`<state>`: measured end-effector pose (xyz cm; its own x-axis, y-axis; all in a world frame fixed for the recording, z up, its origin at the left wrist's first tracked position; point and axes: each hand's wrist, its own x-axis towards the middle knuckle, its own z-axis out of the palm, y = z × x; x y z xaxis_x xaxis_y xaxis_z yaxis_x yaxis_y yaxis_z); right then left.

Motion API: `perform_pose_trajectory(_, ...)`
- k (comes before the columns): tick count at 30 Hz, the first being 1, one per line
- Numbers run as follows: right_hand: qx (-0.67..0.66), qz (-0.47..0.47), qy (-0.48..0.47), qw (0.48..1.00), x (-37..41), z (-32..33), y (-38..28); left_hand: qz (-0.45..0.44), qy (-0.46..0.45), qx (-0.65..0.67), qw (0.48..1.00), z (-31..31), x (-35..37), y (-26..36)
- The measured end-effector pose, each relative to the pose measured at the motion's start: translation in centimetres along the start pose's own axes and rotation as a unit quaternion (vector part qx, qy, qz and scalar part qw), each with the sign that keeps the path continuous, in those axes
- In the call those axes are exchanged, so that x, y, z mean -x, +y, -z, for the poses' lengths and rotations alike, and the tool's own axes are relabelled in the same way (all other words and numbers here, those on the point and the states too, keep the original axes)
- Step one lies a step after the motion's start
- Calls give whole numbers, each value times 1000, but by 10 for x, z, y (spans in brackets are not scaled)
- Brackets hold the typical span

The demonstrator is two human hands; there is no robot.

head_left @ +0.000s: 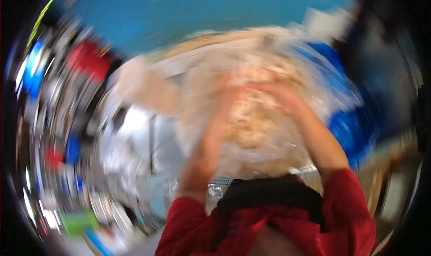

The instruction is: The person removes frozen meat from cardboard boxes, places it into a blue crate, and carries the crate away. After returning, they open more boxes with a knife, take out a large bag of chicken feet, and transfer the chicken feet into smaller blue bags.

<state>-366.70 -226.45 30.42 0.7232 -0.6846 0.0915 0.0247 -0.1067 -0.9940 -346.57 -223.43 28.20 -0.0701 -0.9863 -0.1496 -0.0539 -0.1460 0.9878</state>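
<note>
Left hand (228, 90) and right hand (285, 96) are a blur, fingers (266, 87) impossible to count! Pale pieces (253, 125) smear together, the clutter (83, 108) at left is unreadable, and the bottom edge crops the shirt (233, 231)!

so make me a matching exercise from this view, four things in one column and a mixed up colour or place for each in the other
Column one
1. Pale pieces in clear plastic
2. Blue plastic sheeting or bag
3. Sleeves
4. Cloth at the waist

Column two
A. Black
B. To the right of the pale pieces
C. Close to the left hand and right hand
D. Red

Pairs: 1-C, 2-B, 3-D, 4-A
</note>
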Motion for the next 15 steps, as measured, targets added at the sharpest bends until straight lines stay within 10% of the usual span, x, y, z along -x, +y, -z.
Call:
perform_pose_trajectory(1, -226, -162, 123, 953, -1, -9, -23, -12, 93, -78, 993, -21, 22, 50)
perform_pose_trajectory(2, -286, -66, 161, 942, 14, -11, -51, -149, 31, -89, 984, -21, 9, 61)
perform_pose_trajectory(9, -258, 105, 347, 895, 93, 49, -93, -270, -88, -79, 956, -141, -2, 147)
perform_pose_trajectory(15, -189, -11, 485, 854, 258, 100, -98, -120, -288, 153, 938, -317, 6, 87)
